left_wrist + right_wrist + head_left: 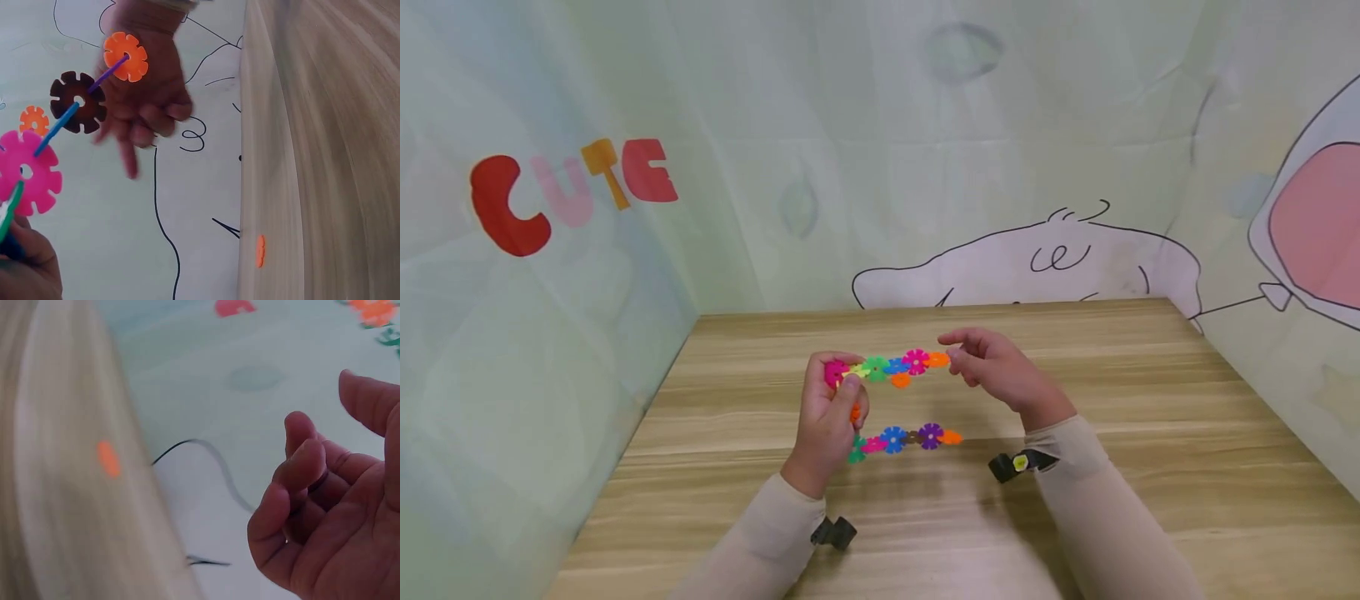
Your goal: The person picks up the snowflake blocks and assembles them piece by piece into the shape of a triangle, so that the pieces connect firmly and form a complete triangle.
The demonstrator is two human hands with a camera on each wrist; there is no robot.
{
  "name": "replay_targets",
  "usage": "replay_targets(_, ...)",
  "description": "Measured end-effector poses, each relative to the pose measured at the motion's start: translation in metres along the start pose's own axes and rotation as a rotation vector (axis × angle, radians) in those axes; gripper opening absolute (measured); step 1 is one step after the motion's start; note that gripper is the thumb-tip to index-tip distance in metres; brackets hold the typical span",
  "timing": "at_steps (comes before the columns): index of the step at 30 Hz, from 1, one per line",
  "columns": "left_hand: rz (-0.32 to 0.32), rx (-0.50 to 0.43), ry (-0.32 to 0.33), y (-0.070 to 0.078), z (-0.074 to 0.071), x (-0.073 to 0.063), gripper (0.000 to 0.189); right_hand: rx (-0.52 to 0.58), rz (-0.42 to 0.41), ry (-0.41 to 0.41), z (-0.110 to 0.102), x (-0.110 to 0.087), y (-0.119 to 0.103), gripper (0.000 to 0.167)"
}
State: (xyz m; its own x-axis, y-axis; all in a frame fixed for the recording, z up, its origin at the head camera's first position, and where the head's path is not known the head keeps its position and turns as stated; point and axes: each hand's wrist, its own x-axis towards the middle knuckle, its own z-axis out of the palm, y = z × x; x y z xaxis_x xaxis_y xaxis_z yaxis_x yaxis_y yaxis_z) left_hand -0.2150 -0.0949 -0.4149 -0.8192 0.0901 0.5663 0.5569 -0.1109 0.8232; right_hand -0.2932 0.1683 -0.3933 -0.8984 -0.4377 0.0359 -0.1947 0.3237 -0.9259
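Observation:
My left hand point(831, 408) grips a chain of notched, flower-shaped plastic discs at its left end, thumb pressed over the front. The chain bends round into two rows. Its upper row point(876, 369) runs from pink through yellow, green, blue and pink to an orange end disc point(937, 359). In the lower row point(892, 439) are green, pink, blue, brown, purple and orange discs. The discs inside my left hand are partly hidden. Beside the upper row's end is my right hand point(996, 367); in the right wrist view its fingers point(300, 462) are loosely bent, thumb apart, with nothing between them.
A loose orange disc point(901, 381) lies on the wood-grain table point(737, 500), behind the chain. Printed fabric point(790, 125) hangs along the table's back and sides. Both wrists wear small black cameras point(835, 532).

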Motion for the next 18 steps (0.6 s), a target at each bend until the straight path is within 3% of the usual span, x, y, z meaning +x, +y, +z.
replay_targets(7,0.017,-0.017,-0.006,0.0,-0.001,0.001,0.024,-0.331,0.122,-0.016,0.019,0.043,0.029,0.042)
replay_targets(12,0.007,-0.012,0.002,0.003,-0.002,0.001,0.024,-0.416,0.183,-0.068,0.033,0.06,0.032,0.047)
replay_targets(18,-0.006,-0.013,0.014,0.006,-0.002,0.0,0.024,-0.522,0.262,-0.201,0.045,0.071,0.039,0.048)
